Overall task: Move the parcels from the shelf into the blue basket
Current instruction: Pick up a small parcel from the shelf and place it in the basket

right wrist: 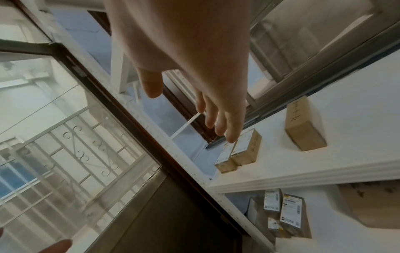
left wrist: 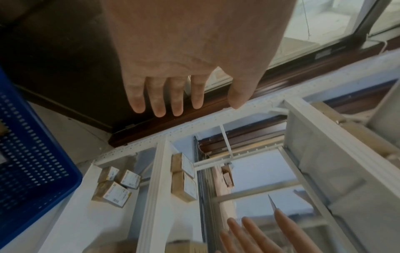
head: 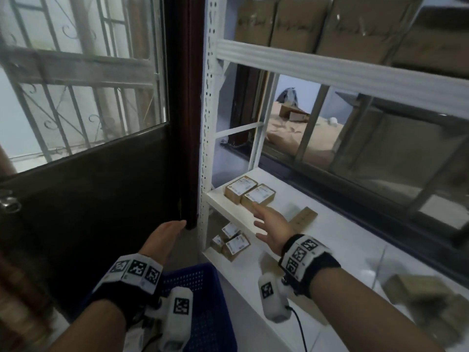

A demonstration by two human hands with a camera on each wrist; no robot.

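The blue basket (head: 203, 295) sits low beside the white shelf (head: 342, 240), below the left hand (head: 165, 237); little of its inside shows, and what it holds cannot be told. On the middle shelf board two labelled cardboard parcels (head: 250, 193) lie side by side, touching, near the left upright. A plain long carton (head: 303, 219) lies further right on the same board. On the board below, three smaller labelled parcels (head: 231, 240) are clustered together. The right hand (head: 271, 227) reaches toward the upper pair with fingers spread and straight, holding nothing. The left hand hangs flat, fingers straight, holding nothing.
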